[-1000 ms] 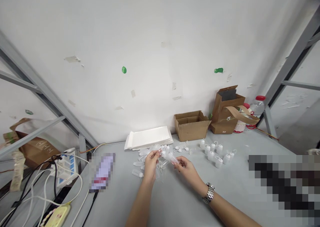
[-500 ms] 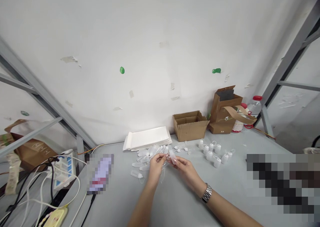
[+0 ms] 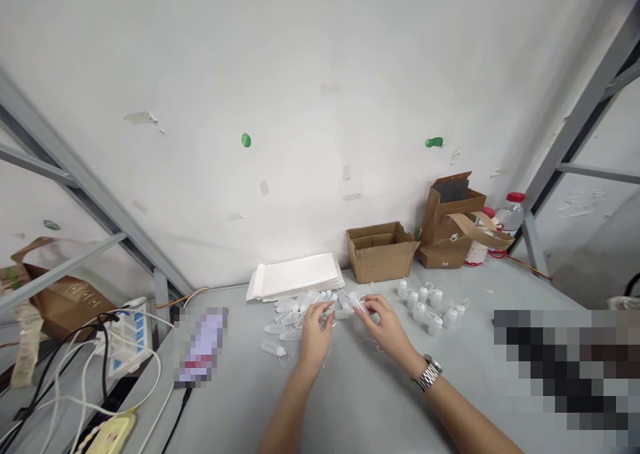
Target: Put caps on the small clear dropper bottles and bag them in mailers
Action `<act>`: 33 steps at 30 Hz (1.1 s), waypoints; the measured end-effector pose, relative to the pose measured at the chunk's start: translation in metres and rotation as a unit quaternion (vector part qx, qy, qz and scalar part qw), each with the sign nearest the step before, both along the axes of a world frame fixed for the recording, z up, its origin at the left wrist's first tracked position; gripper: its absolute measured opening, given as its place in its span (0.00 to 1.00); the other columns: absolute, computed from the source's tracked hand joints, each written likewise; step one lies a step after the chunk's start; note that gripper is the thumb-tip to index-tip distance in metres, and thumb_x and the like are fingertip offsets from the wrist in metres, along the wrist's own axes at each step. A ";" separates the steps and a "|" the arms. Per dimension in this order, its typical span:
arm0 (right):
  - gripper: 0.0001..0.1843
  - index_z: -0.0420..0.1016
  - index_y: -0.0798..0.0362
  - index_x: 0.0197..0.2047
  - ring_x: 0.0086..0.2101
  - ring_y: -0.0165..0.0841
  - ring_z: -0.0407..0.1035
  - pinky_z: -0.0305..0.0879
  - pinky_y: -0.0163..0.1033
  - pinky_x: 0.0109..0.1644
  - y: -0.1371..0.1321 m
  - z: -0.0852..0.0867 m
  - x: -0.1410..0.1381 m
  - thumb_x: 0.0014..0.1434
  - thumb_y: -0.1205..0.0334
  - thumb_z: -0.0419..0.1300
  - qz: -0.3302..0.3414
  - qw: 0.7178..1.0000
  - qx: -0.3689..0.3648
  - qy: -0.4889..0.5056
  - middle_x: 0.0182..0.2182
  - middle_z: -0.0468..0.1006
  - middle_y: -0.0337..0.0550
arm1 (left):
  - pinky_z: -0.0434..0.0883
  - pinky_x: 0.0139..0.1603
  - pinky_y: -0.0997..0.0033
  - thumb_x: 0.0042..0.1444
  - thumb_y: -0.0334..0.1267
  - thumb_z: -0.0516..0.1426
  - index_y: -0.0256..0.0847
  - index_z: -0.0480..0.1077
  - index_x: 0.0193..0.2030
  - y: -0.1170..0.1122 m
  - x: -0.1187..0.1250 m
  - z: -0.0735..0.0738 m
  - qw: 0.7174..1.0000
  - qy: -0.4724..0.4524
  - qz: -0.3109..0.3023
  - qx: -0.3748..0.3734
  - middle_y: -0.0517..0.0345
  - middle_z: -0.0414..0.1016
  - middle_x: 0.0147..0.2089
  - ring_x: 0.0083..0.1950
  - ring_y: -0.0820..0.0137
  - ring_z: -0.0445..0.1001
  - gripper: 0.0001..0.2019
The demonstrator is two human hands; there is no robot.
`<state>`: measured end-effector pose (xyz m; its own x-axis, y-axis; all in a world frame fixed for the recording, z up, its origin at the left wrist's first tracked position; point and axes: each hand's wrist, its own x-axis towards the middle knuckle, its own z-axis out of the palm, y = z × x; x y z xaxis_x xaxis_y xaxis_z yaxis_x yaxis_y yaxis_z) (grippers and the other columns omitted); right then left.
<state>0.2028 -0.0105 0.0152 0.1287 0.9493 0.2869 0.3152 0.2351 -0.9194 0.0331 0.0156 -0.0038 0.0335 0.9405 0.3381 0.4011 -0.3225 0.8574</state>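
My right hand [image 3: 384, 326], with a metal watch at the wrist, grips a small translucent plastic bottle [image 3: 356, 302] between thumb and fingers. To its left, my left hand [image 3: 315, 334] has its thumb and fingers apart, with nothing visible between them, over the near edge of a pile of similar bottles [image 3: 290, 305] lying on their sides. One loose bottle [image 3: 273, 348] with a looped cap strap lies left of my left hand. Several capped bottles [image 3: 435, 325] stand upright on the grey table, right of my right hand. Small white caps lie partly hidden behind the hands.
Behind the pile lie white flat sheets or envelopes [image 3: 295, 275]. An open cardboard box [image 3: 383, 257] and a brown paper bag [image 3: 443, 237] stand against the wall. At left are a blurred-out phone-like object [image 3: 203, 347], cables and a power strip [image 3: 131, 341].
My hands have moved apart. The left has let go and opened over the pile; the right has shifted slightly right and up, keeping a bottle in its fingers.
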 end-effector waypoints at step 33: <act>0.15 0.71 0.51 0.29 0.28 0.35 0.63 0.58 0.40 0.36 -0.010 -0.009 -0.018 0.46 0.48 0.63 -0.052 0.997 -0.042 0.049 0.24 0.71 0.39 | 0.66 0.51 0.59 0.35 0.46 0.65 0.36 0.76 0.30 -0.002 0.007 0.009 0.865 -0.442 0.030 -0.236 0.48 0.80 0.36 0.42 0.61 0.76 0.17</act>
